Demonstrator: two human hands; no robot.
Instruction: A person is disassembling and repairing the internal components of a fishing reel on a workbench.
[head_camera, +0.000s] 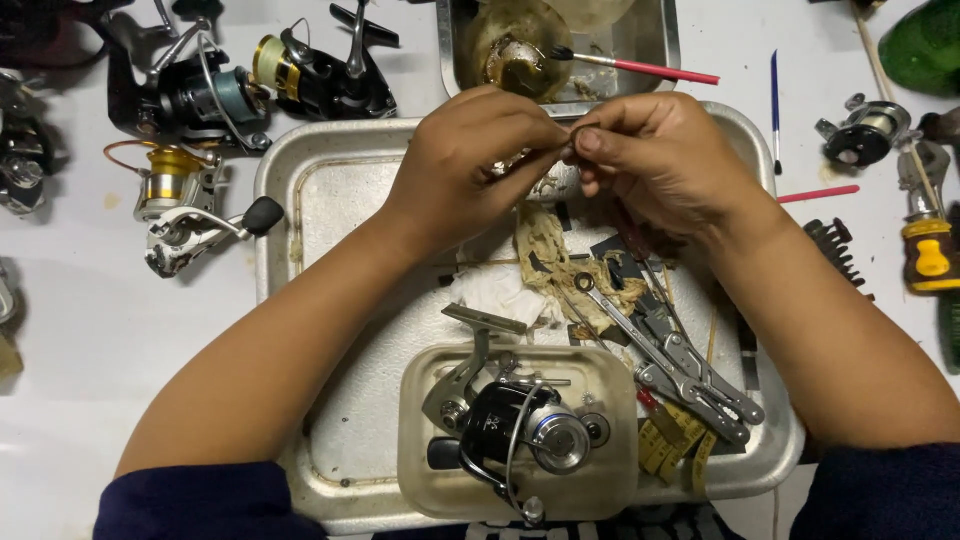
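Note:
My left hand (470, 160) and my right hand (655, 160) meet over the far part of a metal tray (330, 190). Together their fingertips pinch a small dark ring-shaped part (577, 132). Just below the fingers a small greasy metal piece (548, 183) is half hidden, and I cannot tell whether a hand touches it. Beneath the hands lie a stained rag (545, 255), white tissue (495, 293) and several wrenches and pliers (680, 365). A silver and black fishing reel (515, 425) rests in a small plastic dish (420, 480) at the tray's near edge.
Several fishing reels (200, 100) lie on the white table at left. A second steel tray (650, 45) at the back holds a greasy bowl and a red-handled brush (650, 68). At right are another reel (862, 135), a yellow-handled tool (928, 255), a blue pen (775, 100) and a green bottle (925, 45).

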